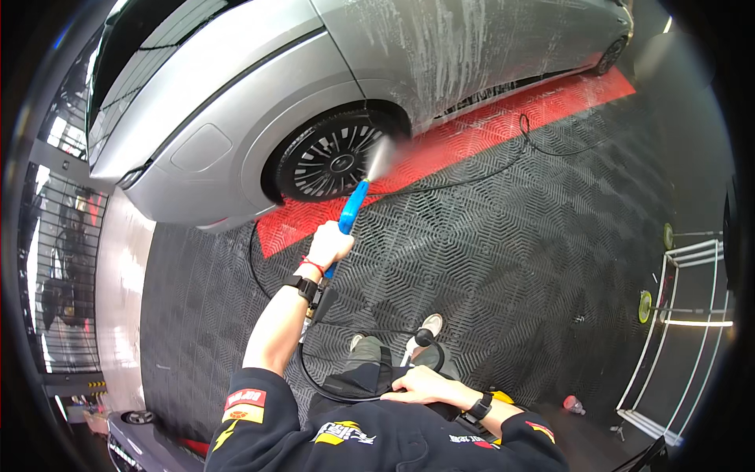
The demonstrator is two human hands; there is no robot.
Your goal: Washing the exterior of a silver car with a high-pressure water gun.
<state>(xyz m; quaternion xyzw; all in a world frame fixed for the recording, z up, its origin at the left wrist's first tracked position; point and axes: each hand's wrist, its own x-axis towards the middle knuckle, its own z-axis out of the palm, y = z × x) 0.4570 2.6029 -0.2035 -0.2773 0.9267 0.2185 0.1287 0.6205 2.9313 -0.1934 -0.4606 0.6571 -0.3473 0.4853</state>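
Note:
My left hand (pixel 331 243) grips a blue high-pressure spray gun (pixel 352 207) at arm's length. From its nozzle a white fan of water (pixel 380 158) strikes the right edge of the rear wheel (pixel 339 162) of a silver car (pixel 236 106). A black hose (pixel 312 380) drops from the gun's lower end and loops back to my waist. There my right hand (pixel 427 384) is closed around the hose, close against my body. A round black knob (pixel 423 337) shows just beyond that hand. Whitish streaks run down the car's door (pixel 436 47).
Black ribbed floor tiles (pixel 472 259) with a red strip (pixel 472 141) lie under and beside the car. More hose (pixel 460 184) trails across them. At right stands a white metal rack (pixel 666 330) near a clear bottle (pixel 573 405). A second car (pixel 141 442) sits at lower left.

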